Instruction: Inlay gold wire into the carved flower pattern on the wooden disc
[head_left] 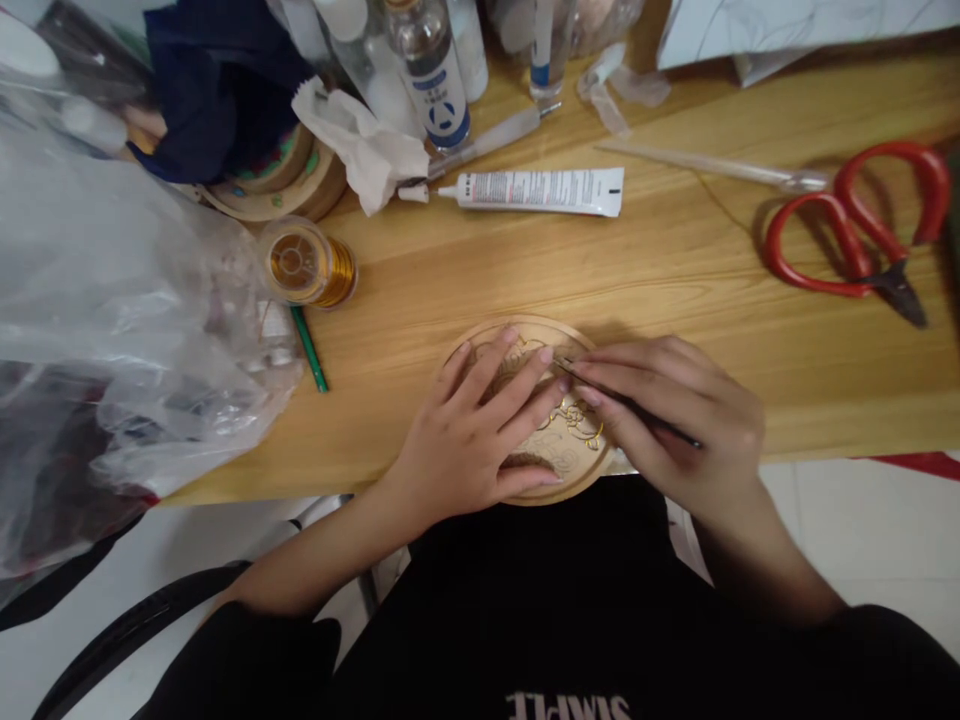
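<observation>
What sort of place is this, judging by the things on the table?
Probably a handicraft workspace, though whether home or workshop I cannot tell. The signs: a spool of gold-coloured wire, red-handled scissors and, under the left hand, a round board with gold outlines.

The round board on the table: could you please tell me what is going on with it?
Someone is working on the board at the near edge of the table. The left grip lies spread over it. The right grip holds a thin dark tool, its tip beside the left grip. Gold lines, apparently wire, mark part of the board; other lines look only drawn. The spool, tube and scissors are apart from both grips.
</observation>
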